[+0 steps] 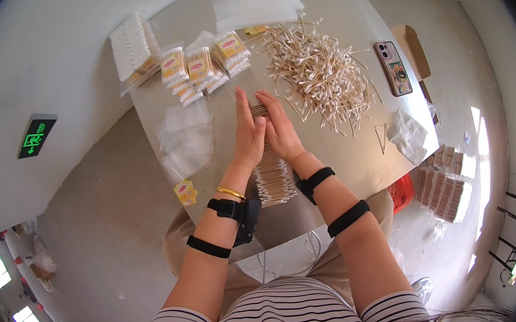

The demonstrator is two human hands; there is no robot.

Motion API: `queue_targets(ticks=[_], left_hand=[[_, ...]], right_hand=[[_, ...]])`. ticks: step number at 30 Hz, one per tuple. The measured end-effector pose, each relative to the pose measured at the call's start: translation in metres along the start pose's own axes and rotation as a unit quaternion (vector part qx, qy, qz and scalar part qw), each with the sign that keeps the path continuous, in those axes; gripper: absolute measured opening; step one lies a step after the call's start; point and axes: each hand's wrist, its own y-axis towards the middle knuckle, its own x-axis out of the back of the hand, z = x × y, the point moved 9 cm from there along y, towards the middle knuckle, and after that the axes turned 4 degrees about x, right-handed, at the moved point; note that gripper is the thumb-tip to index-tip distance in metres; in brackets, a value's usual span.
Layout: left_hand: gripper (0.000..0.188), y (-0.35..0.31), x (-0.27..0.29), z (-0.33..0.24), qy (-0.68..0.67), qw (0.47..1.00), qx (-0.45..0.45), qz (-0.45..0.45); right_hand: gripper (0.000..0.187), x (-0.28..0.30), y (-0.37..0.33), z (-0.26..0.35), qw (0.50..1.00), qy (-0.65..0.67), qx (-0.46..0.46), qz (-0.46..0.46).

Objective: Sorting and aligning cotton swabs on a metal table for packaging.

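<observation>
As seen from the head, a row of cotton swabs (271, 175) on the table (359, 156) is pressed between the left hand (248, 138) and right hand (280, 132), each grip flat and open. A loose swab pile (318, 78) lies just right; packed bags (199, 66) lie beyond.

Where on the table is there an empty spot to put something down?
Bare tabletop shows at the right, between the loose swab pile and the crumpled plastic bag, below the phone. A small patch lies near the yellow label at the left edge. The far side is crowded with packed swab packets and the middle by both hands.
</observation>
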Motion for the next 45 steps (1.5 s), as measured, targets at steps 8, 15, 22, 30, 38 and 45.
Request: queue_targets(ticks=[8, 15, 22, 30, 38, 45], left_hand=[[0.084, -0.070, 0.042, -0.005, -0.022, 0.998, 0.054, 0.019], [0.076, -0.173, 0.053, -0.032, -0.021, 0.994, 0.088, 0.053], [0.073, -0.250, 0.039, -0.019, 0.275, 0.953, 0.077, 0.103], [0.079, -0.258, 0.024, -0.012, 0.378, 0.918, 0.084, 0.091], [0.087, -0.232, 0.019, -0.006, 0.441, 0.891, 0.082, 0.072], [0.090, -0.230, 0.007, -0.002, 0.448, 0.886, 0.094, 0.071]], right_hand=[[0.046, 0.033, -0.051, 0.018, 1.000, 0.002, -0.024, -0.019], [0.044, 0.054, -0.142, 0.045, 0.995, -0.041, -0.088, 0.006], [0.047, 0.044, -0.179, 0.050, 0.983, -0.123, -0.135, 0.031], [0.061, 0.027, -0.225, 0.052, 0.935, -0.340, -0.071, 0.072], [0.078, 0.026, -0.216, 0.051, 0.894, -0.421, -0.046, 0.148], [0.089, 0.010, -0.220, 0.042, 0.858, -0.483, -0.032, 0.171]])
